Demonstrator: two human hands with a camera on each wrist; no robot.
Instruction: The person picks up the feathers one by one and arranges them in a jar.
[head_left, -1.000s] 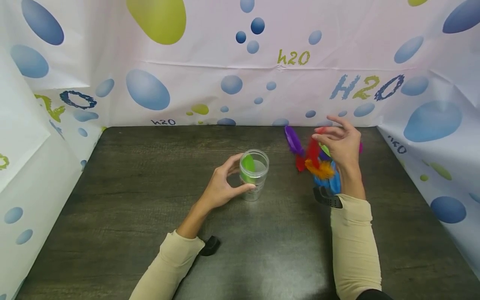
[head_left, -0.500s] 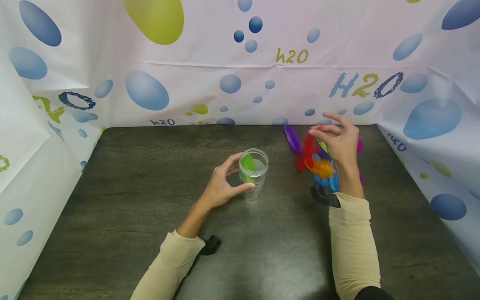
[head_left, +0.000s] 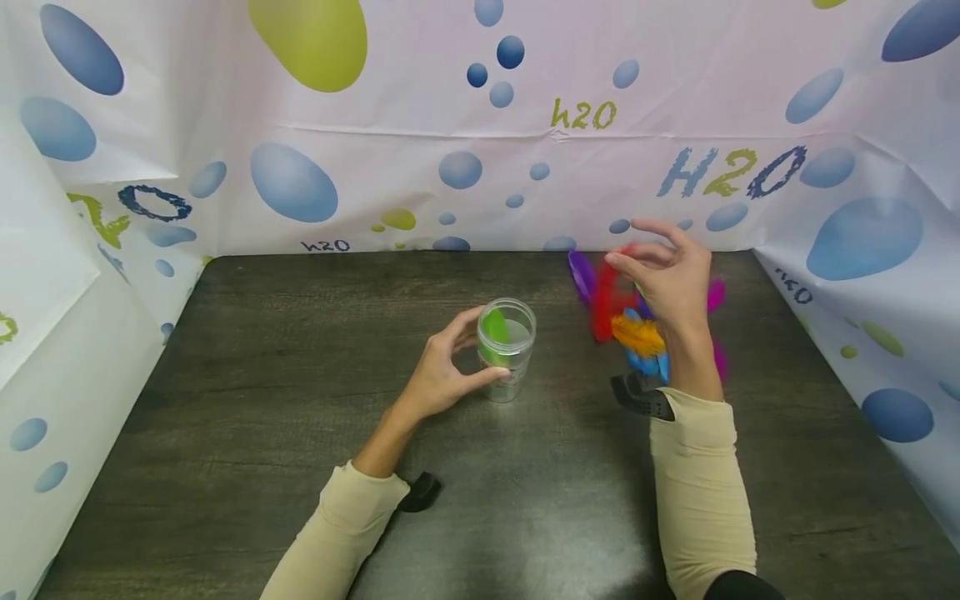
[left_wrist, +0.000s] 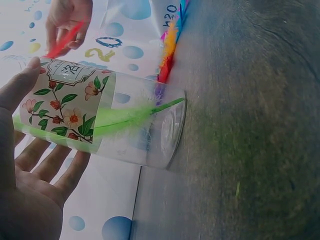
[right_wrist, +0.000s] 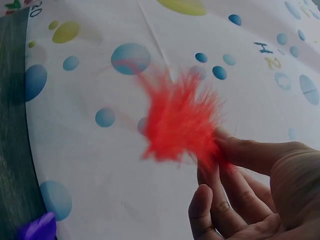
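My left hand [head_left: 442, 371] holds a clear plastic cup [head_left: 513, 367] upright on the table, thumb on the near side and fingers round the far side. Inside the cup stands a green feather [left_wrist: 125, 119]; a flowered label [left_wrist: 65, 102] covers part of the wall. Between thumb and fingertips my right hand [head_left: 671, 279] pinches a red feather [head_left: 604, 300], which hangs down over the feather pile. In the right wrist view the red feather [right_wrist: 180, 120] is blurred, its fluffy end pointing away from the hand.
Several loose feathers lie at the back right: a purple one [head_left: 581, 273], an orange one [head_left: 639, 335], blue ones [head_left: 643, 363] and a pink one [head_left: 716, 294]. A white sheet with blue drops [head_left: 296, 179] hangs behind the dark wooden table [head_left: 262, 350].
My right hand has moved a little to the left with the red feather, which swings left with it. The left hand and the cup have stayed in place.
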